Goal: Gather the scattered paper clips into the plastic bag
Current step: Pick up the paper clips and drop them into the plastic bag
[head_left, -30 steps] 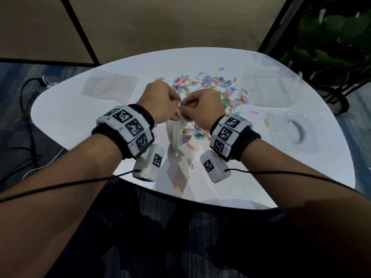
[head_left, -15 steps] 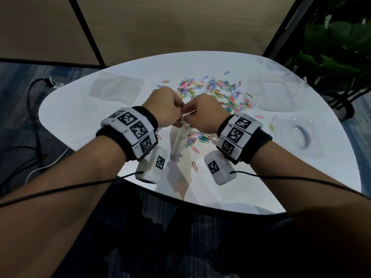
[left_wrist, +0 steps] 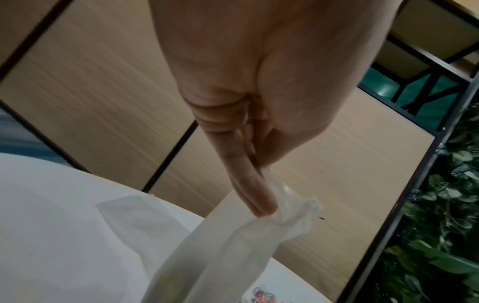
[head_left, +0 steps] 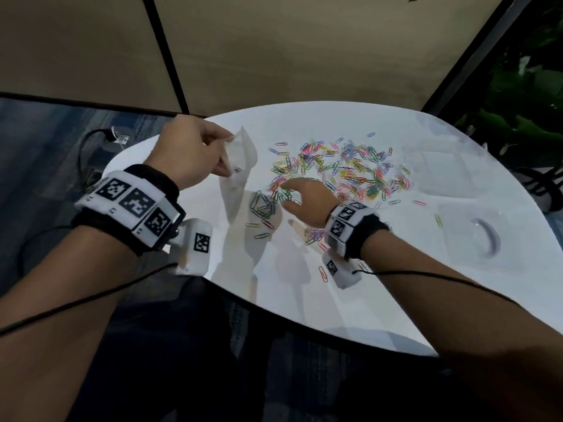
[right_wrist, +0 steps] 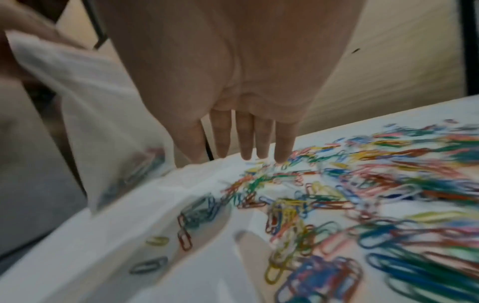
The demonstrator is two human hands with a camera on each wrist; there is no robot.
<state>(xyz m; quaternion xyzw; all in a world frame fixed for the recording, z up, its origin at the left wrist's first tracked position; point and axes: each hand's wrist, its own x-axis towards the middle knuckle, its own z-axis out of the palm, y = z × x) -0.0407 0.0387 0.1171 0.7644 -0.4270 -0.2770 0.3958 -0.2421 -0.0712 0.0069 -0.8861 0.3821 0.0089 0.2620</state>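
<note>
Right hand (head_left: pixel 304 197) hovering flat, fingers straight, over near edge of paper clips (head_left: pixel 341 169) scattered on surface (head_left: pixel 380 300); left hand (head_left: pixel 189 153) pinching plastic bag (head_left: pixel 239 175) mouth, hanging just left of pile.

Your left hand (head_left: pixel 192 150) is raised at the left, forearm angled up from the lower left, its thumb and fingers (left_wrist: pixel 249 184) pinched together. Your right hand (head_left: pixel 307 199) reaches forward lower down, palm facing down, its fingers (right_wrist: pixel 246 139) straight and slightly spread. Both wrists wear black bands with marker tags.
</note>
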